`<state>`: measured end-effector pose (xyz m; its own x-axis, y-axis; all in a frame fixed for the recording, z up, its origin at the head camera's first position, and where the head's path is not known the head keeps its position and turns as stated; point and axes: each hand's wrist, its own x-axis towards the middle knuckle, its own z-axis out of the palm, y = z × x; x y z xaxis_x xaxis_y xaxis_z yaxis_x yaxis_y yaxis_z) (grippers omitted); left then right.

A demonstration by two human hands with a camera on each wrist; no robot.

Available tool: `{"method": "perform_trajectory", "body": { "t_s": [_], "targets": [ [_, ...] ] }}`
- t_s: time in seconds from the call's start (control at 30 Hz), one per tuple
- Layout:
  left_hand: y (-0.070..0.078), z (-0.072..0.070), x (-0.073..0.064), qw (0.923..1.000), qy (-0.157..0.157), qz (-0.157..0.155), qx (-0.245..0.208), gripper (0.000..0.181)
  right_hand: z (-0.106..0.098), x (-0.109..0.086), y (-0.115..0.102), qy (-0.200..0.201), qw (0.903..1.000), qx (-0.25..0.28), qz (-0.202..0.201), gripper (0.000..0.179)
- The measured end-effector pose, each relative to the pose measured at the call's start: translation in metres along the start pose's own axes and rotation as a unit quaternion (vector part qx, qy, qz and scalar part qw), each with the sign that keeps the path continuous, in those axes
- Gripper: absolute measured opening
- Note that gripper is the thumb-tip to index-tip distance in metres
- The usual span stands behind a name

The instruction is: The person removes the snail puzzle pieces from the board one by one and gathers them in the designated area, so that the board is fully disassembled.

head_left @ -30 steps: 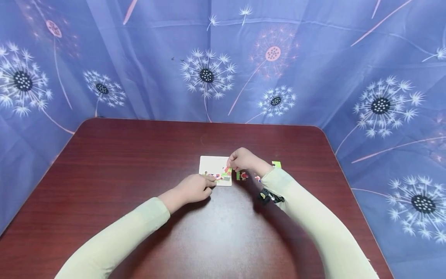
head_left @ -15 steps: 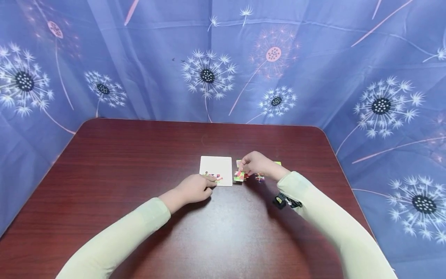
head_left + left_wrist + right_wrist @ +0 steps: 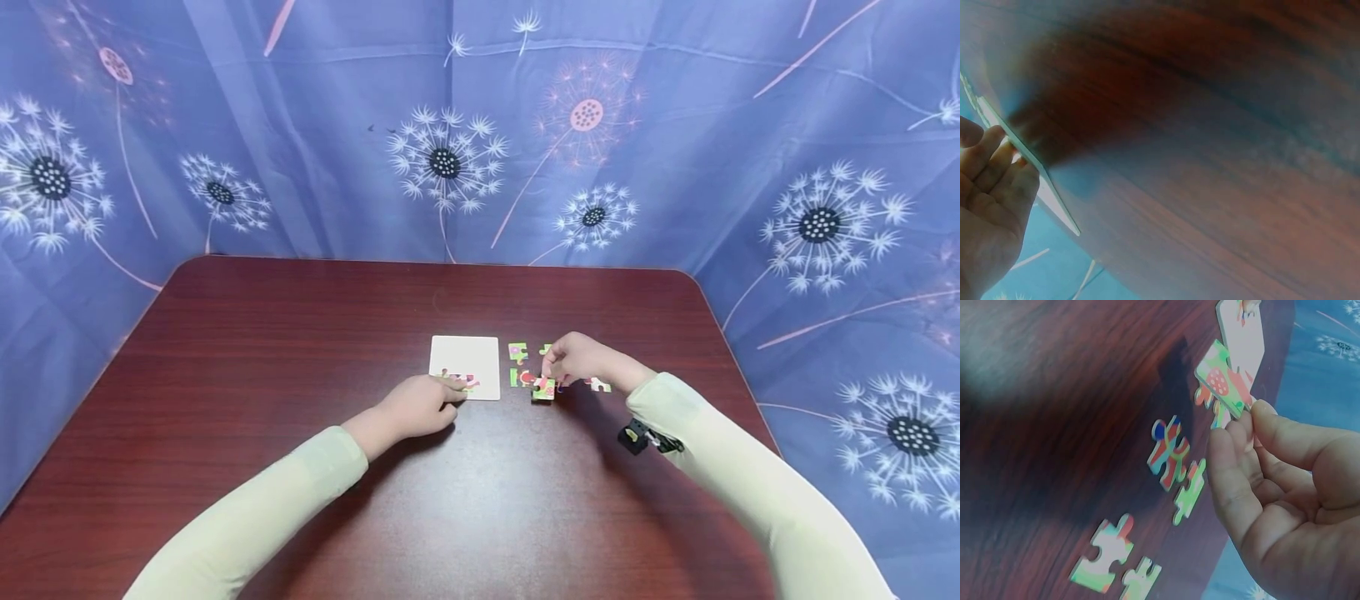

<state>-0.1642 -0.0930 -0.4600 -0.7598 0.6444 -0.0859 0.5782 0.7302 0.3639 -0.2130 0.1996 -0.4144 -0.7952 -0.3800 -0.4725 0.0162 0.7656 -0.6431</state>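
A white puzzle board (image 3: 465,354) lies mid-table in the head view, with a colourful puzzle piece (image 3: 452,375) near its front edge. My left hand (image 3: 416,406) touches that front part with extended fingertips, partly covering the piece. In the left wrist view, the left hand (image 3: 994,200) lies against the board's edge (image 3: 1054,194). Right of the board, my right hand (image 3: 588,358) pinches a green-and-red puzzle piece (image 3: 545,389) between thumb and fingers. The right wrist view shows a strawberry-like print on this held piece (image 3: 1222,381), raised over the table.
Several loose puzzle pieces lie right of the board, among them a green one (image 3: 517,352) and a whitish one (image 3: 600,384). A red-blue piece (image 3: 1169,450) lies below the right hand. The dark-red table (image 3: 300,333) ends at a blue patterned curtain (image 3: 337,167).
My right hand has carried the pinched puzzle piece from over the board's right side further right, over the loose pieces. The left hand has stayed in place on the board.
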Motion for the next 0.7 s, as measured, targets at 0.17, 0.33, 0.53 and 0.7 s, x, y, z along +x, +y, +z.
{"method": "perform_trajectory", "body": {
  "t_s": [0.17,0.33,0.53,0.7],
  "targets": [
    [0.001,0.000,-0.001,1.0000,-0.001,0.001,-0.001,0.042,-0.004,-0.005,0.007,-0.011,0.9999,0.008,0.005,0.012],
    [0.002,-0.001,-0.001,1.0000,0.001,0.000,-0.001,0.042,-0.008,-0.011,0.013,-0.008,0.9999,0.008,0.006,0.013],
    [0.002,-0.001,-0.001,1.0000,0.006,0.001,0.004,0.041,-0.011,-0.019,0.020,-0.006,1.0000,0.006,0.003,0.013],
    [0.001,-0.001,-0.001,1.0000,0.006,0.001,0.003,0.041,-0.012,-0.023,0.027,-0.006,0.9999,0.010,0.004,0.011]
  ]
}}
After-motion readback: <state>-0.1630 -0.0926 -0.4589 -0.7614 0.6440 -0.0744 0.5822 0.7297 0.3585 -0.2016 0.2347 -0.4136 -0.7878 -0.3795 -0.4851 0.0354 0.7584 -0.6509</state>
